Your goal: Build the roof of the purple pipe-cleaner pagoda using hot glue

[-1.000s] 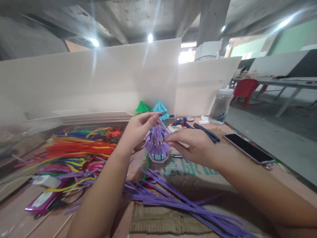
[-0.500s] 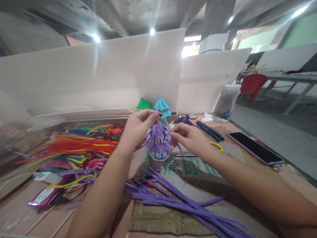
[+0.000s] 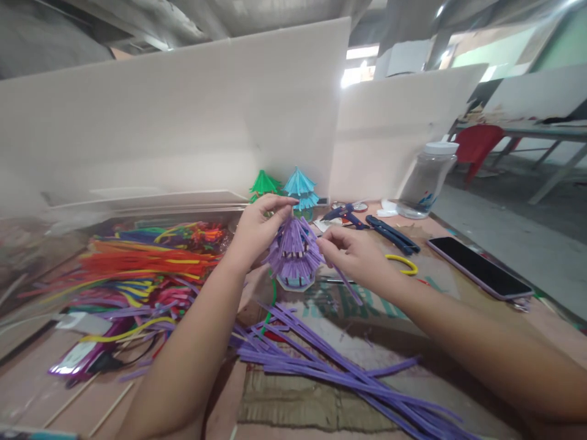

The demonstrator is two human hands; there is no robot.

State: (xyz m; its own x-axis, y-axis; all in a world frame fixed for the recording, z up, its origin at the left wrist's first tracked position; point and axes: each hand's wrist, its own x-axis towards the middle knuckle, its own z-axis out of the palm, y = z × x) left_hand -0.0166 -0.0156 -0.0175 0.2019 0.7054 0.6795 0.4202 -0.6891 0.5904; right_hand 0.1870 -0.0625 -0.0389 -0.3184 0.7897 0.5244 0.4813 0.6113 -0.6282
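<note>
A small purple pagoda model point(image 3: 296, 266) with tiered, fringed roofs of pipe cleaners stands upright on the table. My left hand point(image 3: 263, 226) is at its peak, thumb and forefinger closed around the tip of the roof. On the right side of the roof, my right hand point(image 3: 346, 250) pinches a purple pipe cleaner point(image 3: 351, 287), whose loose end slants down below the fingers. Its upper end lies against the roof near the peak. Close to me, a loose pile of purple pipe cleaners point(image 3: 330, 366) lies across a piece of corrugated cardboard point(image 3: 293, 406).
Green point(image 3: 265, 182) and light blue point(image 3: 299, 182) pagoda models stand behind. To the right are a glue gun point(image 3: 346, 214), dark blue pliers point(image 3: 392, 233), a phone point(image 3: 479, 267) and a clear jar point(image 3: 424, 183). Colourful pipe cleaners point(image 3: 147, 263) fill the left side.
My right hand has drawn slightly right and the purple pipe cleaner's loose end reaches farther down and right. My left hand stays at the roof's peak. The camera view has tilted down slightly.
</note>
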